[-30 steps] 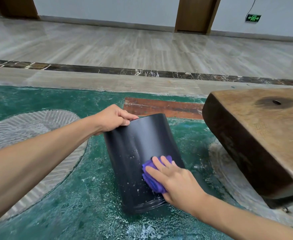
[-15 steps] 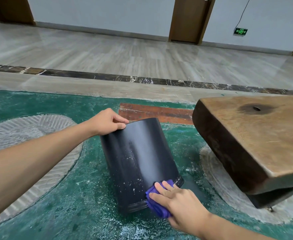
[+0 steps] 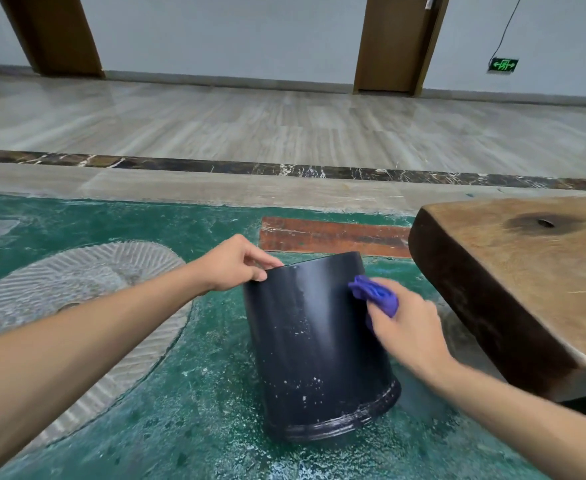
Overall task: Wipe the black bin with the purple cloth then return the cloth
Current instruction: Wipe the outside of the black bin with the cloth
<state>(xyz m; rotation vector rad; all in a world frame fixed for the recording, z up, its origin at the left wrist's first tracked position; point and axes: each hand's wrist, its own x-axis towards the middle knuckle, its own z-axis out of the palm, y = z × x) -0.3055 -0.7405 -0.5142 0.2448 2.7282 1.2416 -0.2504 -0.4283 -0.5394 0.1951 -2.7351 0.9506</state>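
The right hand (image 3: 405, 327) has its fingers curled around the bunched purple cloth (image 3: 376, 297) and presses it against the upper right flank of the black bin (image 3: 315, 341), close under the far edge. The left hand (image 3: 239, 263) pinches that far edge at its left corner, thumb on the outside and fingertips hooked over the top, steadying the bin. The bin seems to stand upside down on the green patterned floor (image 3: 128, 427), ribbed rim at the bottom, and it leans over to the left, so its long axis runs from the near-right foot up to the far-left top. White specks dot the near face, thickest towards the ribbed band. The unwiped wall lies below and to the left of the cloth, so the right hand is the nearer one for a downward stroke along that axis. A thick wooden slab (image 3: 526, 271) sits just right of the bin, close to the right forearm
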